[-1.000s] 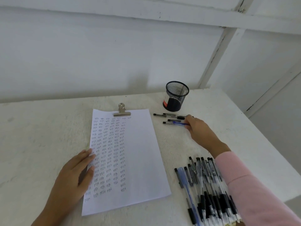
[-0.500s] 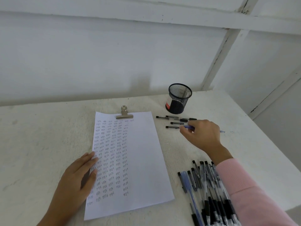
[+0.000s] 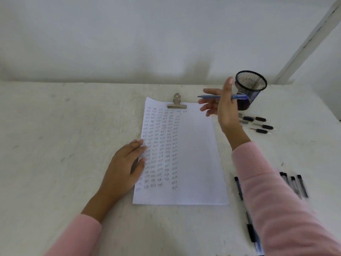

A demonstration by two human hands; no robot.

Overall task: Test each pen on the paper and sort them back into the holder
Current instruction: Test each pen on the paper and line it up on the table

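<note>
Two hands in view, both with pink sleeves. Our right hand is raised above the table, palm turned sideways, holding a blue pen level across the fingers; the thumb sticks up and the lower fingers fan out loosely toward the paper, so the grip looks like a light pinch near the pen's middle, though we cannot tell exactly which fingers clamp it. The pen's tip end points left of the hand, over the top right corner of the paper; its other end reaches right, in front of the black mesh holder, which stands just behind and right of that hand. Several black-grip pens lie flat on the table just right of the right wrist, near the holder's base. Our left hand lies flat, fingers close together, fingertips pressing the left edge of the paper, thumb touching the sheet too. The paper is filled with columns of small tally-like marks on its left half; the right half is bare. A metal clip bites its top edge, left of the raised hand. More pens lie under and beside the right forearm, partly hidden by the sleeve and blurred.
</note>
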